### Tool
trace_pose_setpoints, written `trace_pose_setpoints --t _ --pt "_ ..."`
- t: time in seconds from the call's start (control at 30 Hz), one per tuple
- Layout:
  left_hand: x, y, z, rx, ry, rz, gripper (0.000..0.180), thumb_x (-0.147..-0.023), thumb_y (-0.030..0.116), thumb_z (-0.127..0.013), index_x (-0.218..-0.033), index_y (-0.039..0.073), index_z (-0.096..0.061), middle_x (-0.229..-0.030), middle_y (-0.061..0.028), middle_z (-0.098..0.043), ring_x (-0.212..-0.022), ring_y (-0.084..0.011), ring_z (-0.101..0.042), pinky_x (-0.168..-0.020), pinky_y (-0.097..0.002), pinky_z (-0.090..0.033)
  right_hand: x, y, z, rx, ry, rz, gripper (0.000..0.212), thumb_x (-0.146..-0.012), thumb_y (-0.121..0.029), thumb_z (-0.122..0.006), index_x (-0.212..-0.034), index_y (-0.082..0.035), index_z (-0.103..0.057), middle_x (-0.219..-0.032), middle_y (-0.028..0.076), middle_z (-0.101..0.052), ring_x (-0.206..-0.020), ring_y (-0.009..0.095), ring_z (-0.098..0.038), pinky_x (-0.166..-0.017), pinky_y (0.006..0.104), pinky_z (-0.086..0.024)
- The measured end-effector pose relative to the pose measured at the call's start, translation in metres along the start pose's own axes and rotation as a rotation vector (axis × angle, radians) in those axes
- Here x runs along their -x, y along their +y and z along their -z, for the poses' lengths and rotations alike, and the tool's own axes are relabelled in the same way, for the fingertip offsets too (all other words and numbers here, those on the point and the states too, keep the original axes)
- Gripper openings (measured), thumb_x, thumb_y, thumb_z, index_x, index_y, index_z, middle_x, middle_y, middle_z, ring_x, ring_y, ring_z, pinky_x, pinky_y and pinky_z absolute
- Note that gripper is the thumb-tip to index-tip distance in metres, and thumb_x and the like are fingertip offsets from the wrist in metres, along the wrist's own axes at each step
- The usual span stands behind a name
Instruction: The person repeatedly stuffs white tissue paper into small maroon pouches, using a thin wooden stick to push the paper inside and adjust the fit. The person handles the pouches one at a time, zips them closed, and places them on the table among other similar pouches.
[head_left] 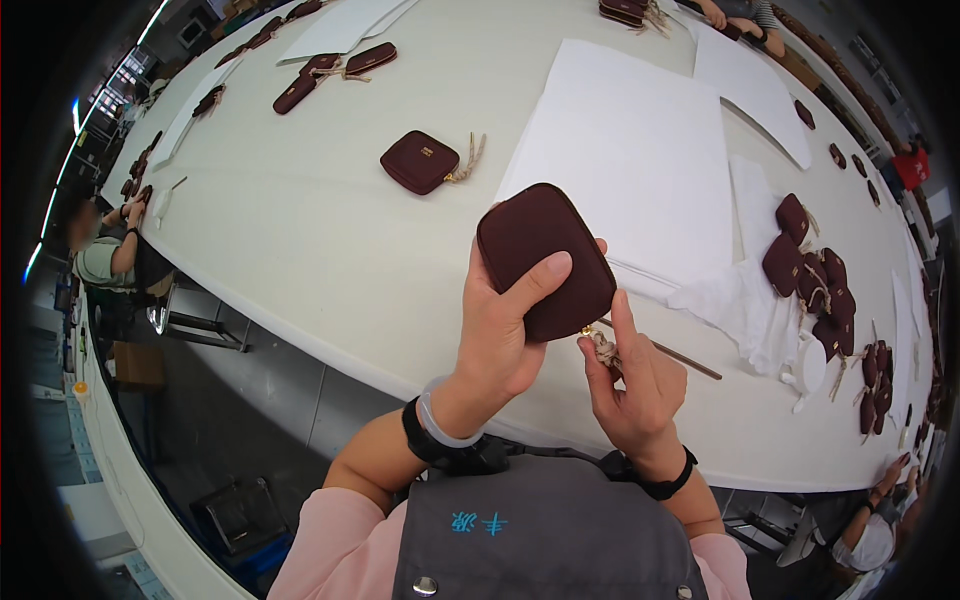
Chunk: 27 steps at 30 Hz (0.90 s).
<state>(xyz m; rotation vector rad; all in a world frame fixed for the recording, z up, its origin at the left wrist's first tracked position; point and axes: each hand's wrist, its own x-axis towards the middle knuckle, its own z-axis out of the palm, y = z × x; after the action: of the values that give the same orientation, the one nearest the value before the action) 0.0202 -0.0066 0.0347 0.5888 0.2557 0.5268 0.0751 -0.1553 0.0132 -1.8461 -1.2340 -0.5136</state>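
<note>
Pouch (545,225), dark red with rounded corners, is sitting tilted in the left hand (503,325) above the near side of the counter (330,270). The left hand is gripping it from the lower left, thumb lying across the plain face and fingers wrapping behind, tips showing past the other edge; this grip is probably steadying the pouch while leaving its lower right corner free. A pale knotted cord (604,348) is hanging from a small gold ring (587,330) at that corner. The right hand (637,385) is standing there, thumb and forefinger curving narrowly about the cord; whether they are pinching it, I cannot tell.

Farther off, a lone pouch (418,163) is lying flat with its cord stretching out to the right, perhaps so that nothing is pressing on it. White sheets (625,160) are covering the counter beside it, a brown stick (692,363) is lying near the right hand, and a heap of pouches (781,266) is resting farther right, next to crumpled white cloth (740,305).
</note>
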Motion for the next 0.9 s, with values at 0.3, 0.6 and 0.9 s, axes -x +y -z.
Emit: trace_pose_setpoints --t 0.3,0.6,0.9 --pt "0.006 0.003 0.002 -0.083 -0.009 0.07 0.078 -0.089 -0.003 -0.07 -0.151 0.008 -0.024 -0.126 -0.0176 -0.058 -0.114 -0.0337 -0.066 -0.09 -0.0455 -0.063 -0.016 0.023 0.029 -0.106 -0.056 -0.042 0.032 -0.08 -0.003 -0.081 -0.112 -0.004 -0.075 -0.062 0.001 -0.049 -0.048 0.013 -0.043 -0.045 0.0287 -0.034" --pt "0.008 -0.002 0.014 -0.088 -0.158 0.468 0.073 -0.091 0.005 -0.069 -0.153 0.007 -0.03 -0.135 -0.0146 -0.055 -0.12 -0.0285 -0.062 -0.097 -0.0436 -0.058 -0.038 0.062 0.024 -0.438 -0.079 -0.334 0.032 -0.089 -0.011 -0.075 -0.12 -0.006 -0.069 -0.103 0.012 -0.064 -0.089 0.019 -0.063 -0.077 0.0304 -0.05" --pt "-0.011 0.016 0.072 0.795 -0.002 0.533 0.047 -0.102 0.02 -0.057 -0.142 -0.003 -0.047 -0.13 -0.0165 -0.058 -0.113 -0.0244 -0.065 -0.092 -0.0317 -0.062 0.055 0.109 0.074 0.251 -0.453 -0.353 0.027 -0.079 -0.007 -0.076 -0.103 -0.001 -0.064 -0.11 0.01 -0.063 -0.106 0.03 -0.058 -0.09 0.0413 -0.045"
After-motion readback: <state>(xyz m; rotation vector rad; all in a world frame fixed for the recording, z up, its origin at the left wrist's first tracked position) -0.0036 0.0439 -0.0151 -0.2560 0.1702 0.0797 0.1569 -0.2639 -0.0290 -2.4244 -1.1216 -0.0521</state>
